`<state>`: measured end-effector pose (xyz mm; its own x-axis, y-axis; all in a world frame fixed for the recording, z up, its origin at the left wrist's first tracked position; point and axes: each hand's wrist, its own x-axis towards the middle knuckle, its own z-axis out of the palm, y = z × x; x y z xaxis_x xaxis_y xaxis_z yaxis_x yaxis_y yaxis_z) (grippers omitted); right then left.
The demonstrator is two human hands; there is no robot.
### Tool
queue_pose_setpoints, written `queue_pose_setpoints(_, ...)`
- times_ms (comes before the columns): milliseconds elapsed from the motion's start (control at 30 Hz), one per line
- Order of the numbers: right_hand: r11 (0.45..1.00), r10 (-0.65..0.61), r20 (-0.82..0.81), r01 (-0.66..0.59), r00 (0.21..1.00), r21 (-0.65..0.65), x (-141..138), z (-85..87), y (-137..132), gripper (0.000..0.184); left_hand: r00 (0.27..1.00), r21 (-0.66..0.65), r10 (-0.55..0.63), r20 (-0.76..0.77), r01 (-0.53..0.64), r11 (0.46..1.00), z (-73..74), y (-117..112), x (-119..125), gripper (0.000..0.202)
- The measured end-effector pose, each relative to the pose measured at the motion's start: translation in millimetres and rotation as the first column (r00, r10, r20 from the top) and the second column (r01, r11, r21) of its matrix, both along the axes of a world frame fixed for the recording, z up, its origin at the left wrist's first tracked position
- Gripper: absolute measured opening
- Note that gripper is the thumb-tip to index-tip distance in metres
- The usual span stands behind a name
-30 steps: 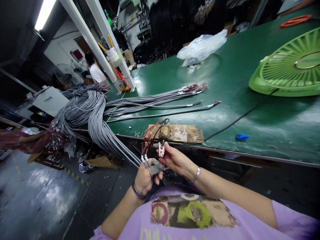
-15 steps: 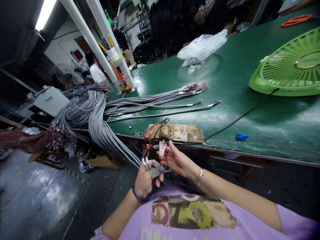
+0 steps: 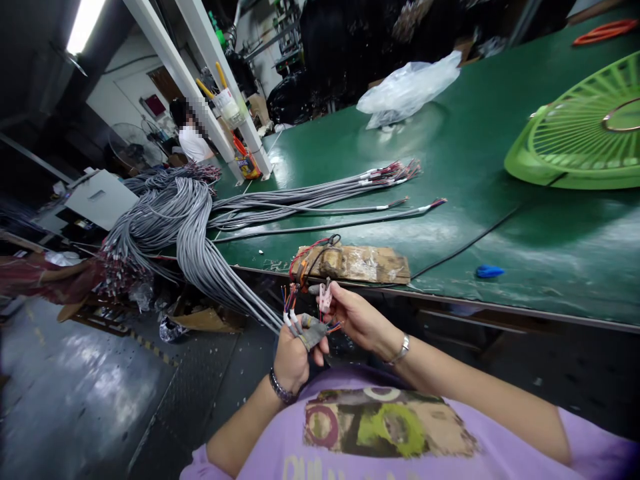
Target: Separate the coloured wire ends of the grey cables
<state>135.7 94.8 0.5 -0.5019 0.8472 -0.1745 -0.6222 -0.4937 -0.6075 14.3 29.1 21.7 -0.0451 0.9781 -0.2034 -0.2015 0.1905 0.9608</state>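
My left hand (image 3: 293, 357) is closed round the ends of several grey cables (image 3: 235, 293) that trail off the green table. Their stripped coloured wire tips (image 3: 289, 298) stick up above my fingers. My right hand (image 3: 353, 317) pinches a small pale pink clip (image 3: 325, 295) just right of those tips, close to them. I cannot tell whether the clip touches a wire. Both hands hover below the table's front edge, in front of a worn wooden block (image 3: 353, 263) with red and black leads.
A large bundle of grey cables (image 3: 165, 223) drapes over the green table (image 3: 450, 167), with several laid out (image 3: 320, 197). A green fan grille (image 3: 585, 133), a plastic bag (image 3: 407, 87), a blue cap (image 3: 487, 271) and a black cord lie there. Another person (image 3: 193, 137) works far left.
My right hand has shifted the pink clip slightly nearer the wire tips, and the clip has turned in my fingers. The left hand keeps its hold. The view has drifted a little.
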Motion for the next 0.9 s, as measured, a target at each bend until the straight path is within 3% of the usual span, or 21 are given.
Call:
queue_pose_setpoints(333, 0.996, -0.066, -0.010, 0.065, 0.998, -0.056, -2.8, 2.4, 1.1, 0.030, 1.000, -0.028, -0.012, 0.005, 0.013, 1.000, -6.9, 3.1, -0.2, 0.023)
queue_pose_setpoints(633, 0.988, 0.080, -0.038, -0.084, 0.996, -0.132, 0.9, -1.3, -0.6, 0.046, 1.000, -0.012, 0.020, 0.009, -0.020, 1.000, -1.5, -7.0, -2.5, 0.027)
queue_pose_setpoints(900, 0.998, 0.050, 0.030, -0.051, 0.998, 0.047, 4.7, 0.1, -3.6, 0.021, 0.994, 0.058, 0.112, 0.012, -0.112, 0.992, -1.3, -14.0, 0.1, 0.024)
